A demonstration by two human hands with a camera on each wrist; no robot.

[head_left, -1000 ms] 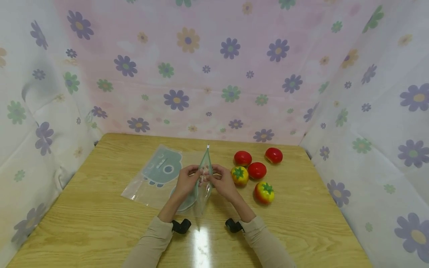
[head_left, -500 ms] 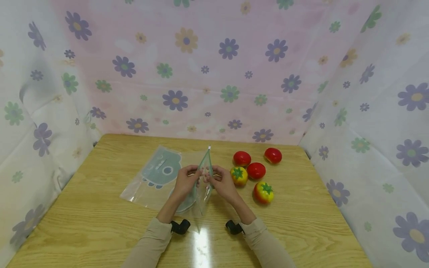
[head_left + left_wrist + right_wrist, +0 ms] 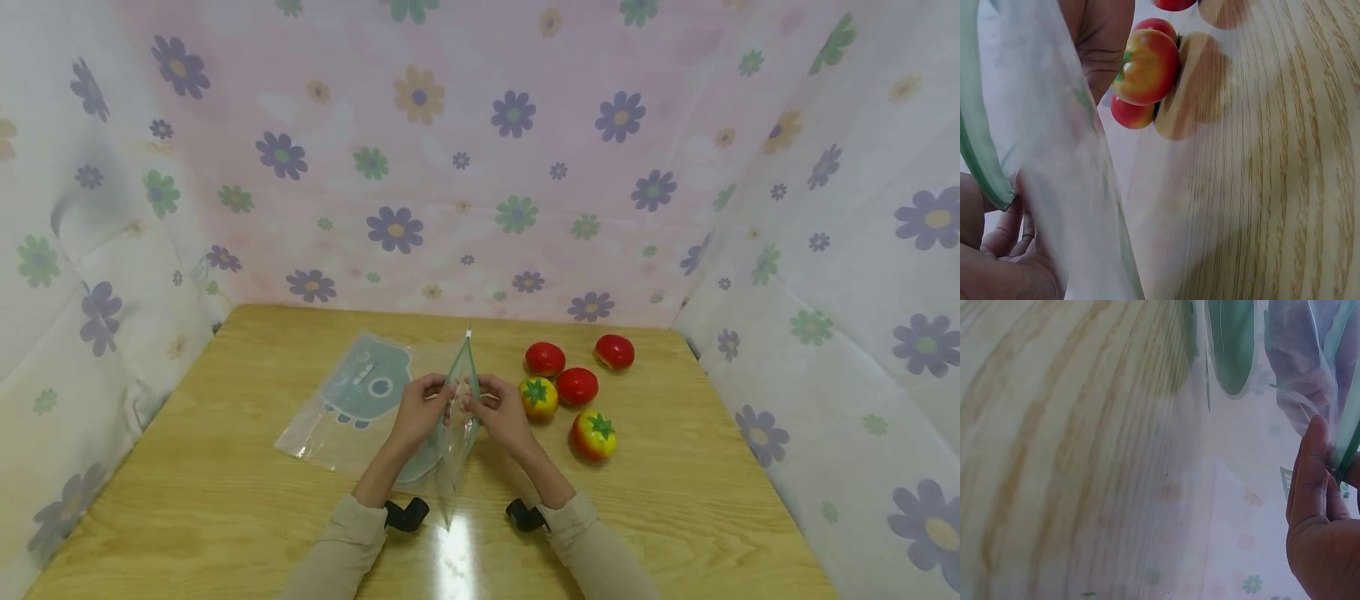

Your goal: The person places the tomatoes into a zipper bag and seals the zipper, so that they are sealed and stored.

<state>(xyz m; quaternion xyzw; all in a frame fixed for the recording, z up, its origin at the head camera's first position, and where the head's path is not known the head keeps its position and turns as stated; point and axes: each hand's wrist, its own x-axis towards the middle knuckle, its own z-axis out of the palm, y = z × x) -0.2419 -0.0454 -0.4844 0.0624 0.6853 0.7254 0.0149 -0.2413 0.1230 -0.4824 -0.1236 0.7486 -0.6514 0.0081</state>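
Note:
A clear plastic zip bag with a blue-green cartoon print lies toward the left. Its green-edged mouth is raised and parted in a narrow V, with a white zipper slider at the far end. My left hand pinches one edge of the mouth, and my right hand pinches the opposite edge. Through the clear film some fingertips show. In the left wrist view the film hides part of both hands. The right wrist view has my right hand at the green strip.
Just right of my right hand are several tomatoes: a yellow one, red ones, and a larger yellow-red one. Flowered cloth surrounds the wooden table.
Both hands stay on the bag's mouth, with hardly any movement. The head view shifts slightly, and the tomatoes remain in place.

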